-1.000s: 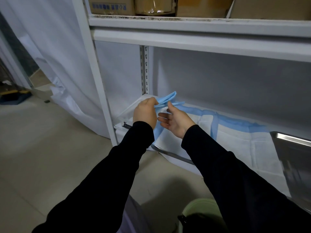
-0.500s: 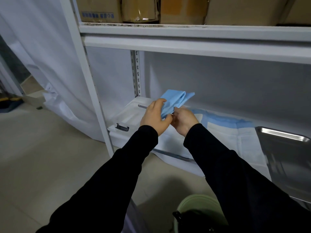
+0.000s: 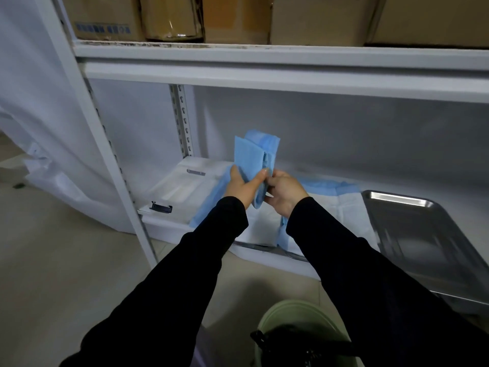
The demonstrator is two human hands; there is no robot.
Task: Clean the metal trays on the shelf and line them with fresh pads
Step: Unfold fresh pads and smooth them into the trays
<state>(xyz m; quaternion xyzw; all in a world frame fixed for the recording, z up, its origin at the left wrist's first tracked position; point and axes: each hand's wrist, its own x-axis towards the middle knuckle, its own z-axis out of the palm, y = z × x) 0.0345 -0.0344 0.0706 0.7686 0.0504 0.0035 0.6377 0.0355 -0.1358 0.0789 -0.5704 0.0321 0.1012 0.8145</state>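
- The left hand (image 3: 244,188) grips a folded blue pad (image 3: 254,157). The thumb lies across the pad's front and the fingers wrap behind it.
- Most of the folded blue pad stands upright above the fist, and a short end pokes out below the palm.
- The right hand (image 3: 284,193) meets the pad's right edge, with its fingers curled in and pinching the fold beside the left thumb.
- Both hands hold the pad in the air over the lower shelf (image 3: 169,229), above a spread pad (image 3: 341,205), white with a blue border, which lies flat there.
- A bare metal tray (image 3: 423,242) sits just right of the spread pad.
- A white lidded box (image 3: 180,192) sits to the left.
- Cardboard boxes (image 3: 317,19) fill the upper shelf.
- A pale green bucket (image 3: 296,311) stands on the floor below.
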